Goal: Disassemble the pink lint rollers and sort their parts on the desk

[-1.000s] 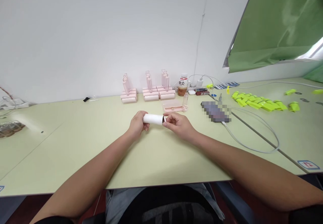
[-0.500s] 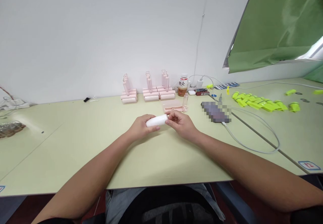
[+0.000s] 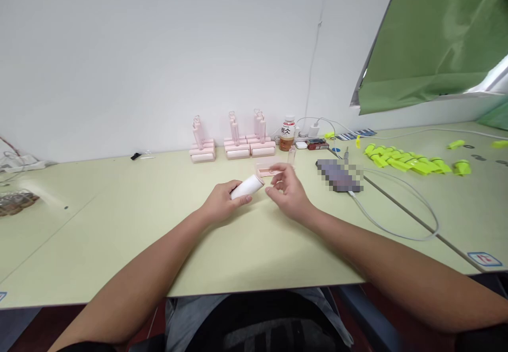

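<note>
The left hand (image 3: 222,201) grips a white cylindrical paper roll (image 3: 246,187) above the pale green table (image 3: 119,225), the roll tilting up toward the right. The right hand (image 3: 286,190) hovers just beside the roll's raised end, its fingers loosely spread and holding nothing. Just beyond the right hand lies a flat pink plastic frame (image 3: 269,169). Farther off, near the wall, stand pink plastic roller handles (image 3: 232,143) in stacks beside a small amber bottle with a white cap (image 3: 287,134). To the far right lie bright yellow plastic pieces (image 3: 405,160).
</note>
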A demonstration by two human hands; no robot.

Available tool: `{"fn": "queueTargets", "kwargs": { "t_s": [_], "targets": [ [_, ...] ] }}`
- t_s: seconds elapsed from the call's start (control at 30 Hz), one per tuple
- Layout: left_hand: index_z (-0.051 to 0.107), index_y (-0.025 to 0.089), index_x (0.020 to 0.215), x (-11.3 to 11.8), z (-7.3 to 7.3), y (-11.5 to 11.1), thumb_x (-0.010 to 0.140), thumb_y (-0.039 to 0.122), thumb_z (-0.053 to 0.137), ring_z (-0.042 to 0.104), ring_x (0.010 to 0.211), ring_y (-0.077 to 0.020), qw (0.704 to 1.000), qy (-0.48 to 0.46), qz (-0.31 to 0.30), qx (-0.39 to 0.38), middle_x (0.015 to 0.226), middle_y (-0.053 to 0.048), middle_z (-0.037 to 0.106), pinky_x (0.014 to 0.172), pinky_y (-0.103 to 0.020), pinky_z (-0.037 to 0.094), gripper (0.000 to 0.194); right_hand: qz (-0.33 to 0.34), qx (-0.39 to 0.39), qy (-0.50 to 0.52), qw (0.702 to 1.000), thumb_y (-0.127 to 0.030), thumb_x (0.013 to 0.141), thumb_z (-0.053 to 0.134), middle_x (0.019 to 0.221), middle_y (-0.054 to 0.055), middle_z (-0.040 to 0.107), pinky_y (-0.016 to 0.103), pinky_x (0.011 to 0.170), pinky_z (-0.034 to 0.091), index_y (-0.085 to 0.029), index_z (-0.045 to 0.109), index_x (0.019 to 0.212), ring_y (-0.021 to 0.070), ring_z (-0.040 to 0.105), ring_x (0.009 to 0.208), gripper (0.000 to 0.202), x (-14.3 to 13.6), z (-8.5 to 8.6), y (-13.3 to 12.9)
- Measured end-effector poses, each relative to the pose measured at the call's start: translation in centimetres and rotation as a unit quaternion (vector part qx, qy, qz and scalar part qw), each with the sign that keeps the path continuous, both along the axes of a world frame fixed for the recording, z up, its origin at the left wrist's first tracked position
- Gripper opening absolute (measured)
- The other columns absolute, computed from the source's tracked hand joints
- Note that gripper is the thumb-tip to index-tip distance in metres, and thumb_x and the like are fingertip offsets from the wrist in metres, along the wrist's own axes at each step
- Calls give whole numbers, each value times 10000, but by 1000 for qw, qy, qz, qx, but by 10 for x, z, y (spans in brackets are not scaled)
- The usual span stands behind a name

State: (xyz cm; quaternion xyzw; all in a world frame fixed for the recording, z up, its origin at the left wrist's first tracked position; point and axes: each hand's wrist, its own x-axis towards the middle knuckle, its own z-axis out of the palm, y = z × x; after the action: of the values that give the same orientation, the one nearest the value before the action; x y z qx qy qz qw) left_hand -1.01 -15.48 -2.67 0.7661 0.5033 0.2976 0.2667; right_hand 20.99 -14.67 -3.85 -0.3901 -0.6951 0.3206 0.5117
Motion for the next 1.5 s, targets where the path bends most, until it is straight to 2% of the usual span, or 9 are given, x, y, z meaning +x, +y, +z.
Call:
{"fn": "queueTargets", "kwargs": {
  "t_s": [0.17,0.27,0.43,0.63,0.8,1.0,1.13,1.27,1.5],
  "targets": [
    [399,220,1425,-2,0,-2,872,547,511,548,678,-167,999,16,-38,3,802,3,610,648,-276,410,652,148,-69,-11,987,-214,740,575,1123,70,600,290,576,461,-237,488,1181,117,529,630,451,6,3,7],
    [115,257,1547,0,2,-5,917,526,434,562,694,-165,997,12,-76,-3,915,-22,618,691,-289,432,756,57,-29,-79,995,-192,741,542,1061,70,639,317,638,473,-214,540,1127,136,546,639,387,18,8,23],
    [211,244,1538,3,5,-8,925,537,394,608,789,-204,997,-15,-73,-27,1042,-76,641,742,-290,448,705,-156,-15,-352,923,-174,790,521,1042,122,641,325,741,443,-173,631,1060,221,599,824,292,48,10,52],
    [276,261,1495,-1,6,-5,930,476,366,583,806,-222,999,25,-29,9,1039,-66,636,720,-311,427,612,-166,-45,-424,889,-184,815,516,1154,198,588,343,741,430,-151,579,1260,284,620,899,451,59,0,66],
    [270,264,1473,2,7,-7,897,466,432,579,711,-211,1000,9,3,-2,884,-34,625,636,-294,420,632,-158,-46,-451,877,-186,789,553,1061,185,641,336,699,411,-128,653,1079,295,617,898,312,55,-1,68],
    [286,275,1417,1,7,2,848,442,510,569,625,-168,990,-96,107,-14,818,-5,594,576,-270,445,634,-140,-5,-448,883,-177,804,541,906,130,667,317,616,366,-170,647,858,252,594,791,119,42,-1,59],
    [296,286,1392,-1,8,10,852,423,494,545,547,-143,962,-201,152,-102,774,0,581,450,-216,391,591,-105,28,-437,893,-156,870,458,987,118,681,323,678,397,-176,642,1006,247,603,868,230,34,-1,49],
    [284,264,1399,-1,6,14,864,412,491,573,543,-151,942,-247,163,-161,763,-28,619,395,-188,346,593,-59,59,-380,921,-166,902,437,1114,123,658,342,807,428,-172,619,1144,245,601,980,303,27,-2,41],
    [276,263,1386,6,-1,11,872,442,518,623,575,-164,935,-245,127,-221,798,-51,657,374,-178,367,596,13,68,-267,961,-333,906,503,827,51,611,303,682,427,-193,619,807,185,571,759,207,16,-2,29]
  ]
}}
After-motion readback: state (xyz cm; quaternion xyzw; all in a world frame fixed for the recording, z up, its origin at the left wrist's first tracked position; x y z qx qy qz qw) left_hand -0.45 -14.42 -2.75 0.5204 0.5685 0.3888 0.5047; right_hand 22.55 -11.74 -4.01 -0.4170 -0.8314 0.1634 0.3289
